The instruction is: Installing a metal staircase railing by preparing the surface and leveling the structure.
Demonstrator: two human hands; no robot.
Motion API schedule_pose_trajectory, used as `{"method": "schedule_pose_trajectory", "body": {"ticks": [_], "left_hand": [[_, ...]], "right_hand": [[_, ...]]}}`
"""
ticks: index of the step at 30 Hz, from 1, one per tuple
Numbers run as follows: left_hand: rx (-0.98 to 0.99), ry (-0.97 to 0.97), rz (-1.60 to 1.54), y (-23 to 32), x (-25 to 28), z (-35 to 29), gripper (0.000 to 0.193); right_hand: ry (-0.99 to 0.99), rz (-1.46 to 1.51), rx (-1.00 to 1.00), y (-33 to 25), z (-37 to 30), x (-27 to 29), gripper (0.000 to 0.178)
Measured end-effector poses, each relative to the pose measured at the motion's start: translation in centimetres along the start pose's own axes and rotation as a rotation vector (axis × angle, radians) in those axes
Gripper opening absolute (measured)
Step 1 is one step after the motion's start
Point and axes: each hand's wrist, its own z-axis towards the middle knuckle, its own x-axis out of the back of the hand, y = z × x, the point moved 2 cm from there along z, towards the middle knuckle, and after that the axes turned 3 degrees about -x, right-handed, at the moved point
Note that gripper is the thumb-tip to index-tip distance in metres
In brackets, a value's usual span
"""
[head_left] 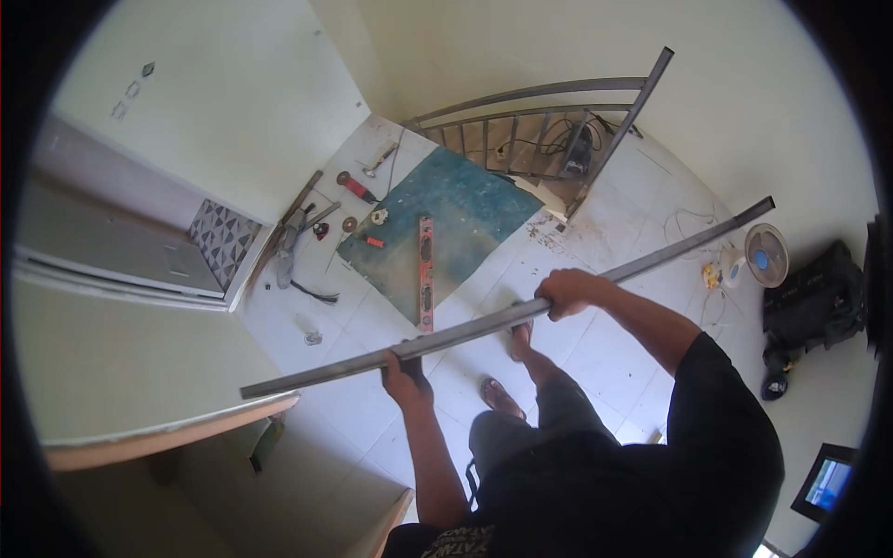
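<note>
A person, seen from above, is holding a long grey metal bar [474,329] across the front of the body, slanting from lower left to upper right over a white tiled floor [567,352]. The left hand [406,379] is gripping the bar left of its middle, its fingers partly hidden; the right hand [567,292] is closing over it right of the middle. The bar is looking rigid, probably hollow and moderately heavy, so its length is likely making it awkward rather than fragile. Its smooth, flat faces may be slipping or rolling under a loose grasp, and its cut ends could be sharp. Two full grips, spaced either side of the middle as here, are seeming best for balance. Beyond it, a red spirit level [426,270] is lying partly on a blue-green sheet [465,205]; a small fan [766,256] is standing near the bar's right end.
</note>
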Motion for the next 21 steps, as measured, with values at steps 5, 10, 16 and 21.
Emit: {"method": "schedule_pose_trajectory", "body": {"ticks": [5, 10, 16, 21], "left_hand": [[-0.12, -0.087, 0.144, 7.9, -12.9, 1.4, 0.033], [-0.056, -0.173, 0.17, 8.2, -22.4, 8.0, 0.025], [-0.007, -0.275, 0.111, 3.6, -31.3, 18.6, 0.021], [0.07, -0.366, 0.145, -0.5, -38.8, 27.8, 0.021]], "right_hand": [[0.022, 0.119, 0.059, -1.8, -1.4, 9.7, 0.03], [0.019, 0.149, -0.014, -1.5, 0.5, 15.8, 0.031], [0.139, 0.261, -0.173, 1.0, 5.0, 19.0, 0.031], [0.262, 0.254, -0.288, 3.8, 10.8, 23.5, 0.033]]}}
